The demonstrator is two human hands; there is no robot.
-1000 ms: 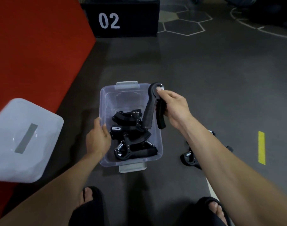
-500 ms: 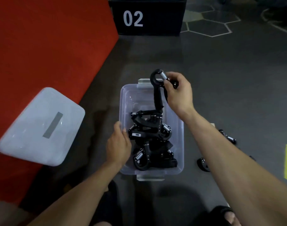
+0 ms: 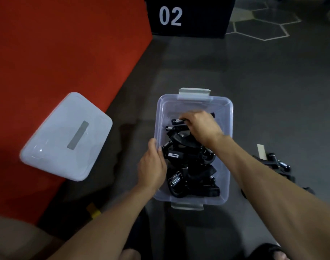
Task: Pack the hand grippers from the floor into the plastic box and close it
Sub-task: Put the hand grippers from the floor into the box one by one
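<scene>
This looks like a gym or workout room. The floor (image 3: 254, 91) is dark grey and looks like soft rubber. At about 1 o'clock it has pale six-sided shapes (image 3: 261, 29) drawn on it. From 9 to 11 o'clock there is a big red mat (image 3: 57, 53). At 12 o'clock stands a black box (image 3: 188, 15) with a big white "02" on it, like a jump box. Black hand grippers (image 3: 190, 177) with metal springs, used to make hands strong, lie in a clear plastic box (image 3: 229, 128) in the middle, and more grippers (image 3: 278, 164) lie on the floor at 3 o'clock.
</scene>
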